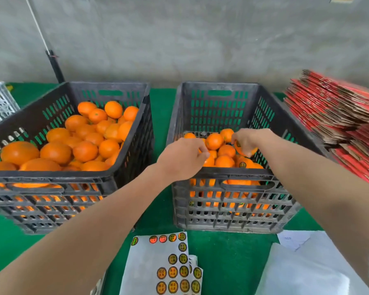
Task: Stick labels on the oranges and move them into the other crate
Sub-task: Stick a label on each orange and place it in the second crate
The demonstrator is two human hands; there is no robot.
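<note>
**Green table, two crates, both hands in the right one**

Green cloth covers the table point(162, 107), which stands against a grey concrete wall point(200, 39). Two black slotted crates sit side by side on it. The left crate point(51, 179) is heaped with oranges point(83, 143). The right crate point(222, 172) holds a lower pile point(224, 160), some of it labelled.

The right hand point(246, 141) reaches over the right crate, its fingers curled round an orange point(249, 152) just above the pile, near the crate's right wall. The left hand point(183, 158) is over the same crate's near left corner, fingers bent down onto the fruit; I cannot tell whether it grips anything.

A sheet of round labels point(149, 262) lies on the table in front of the crates, with white paper point(307, 269) to its right. Flattened red cardboard point(328, 116) is stacked at the far right.
</note>
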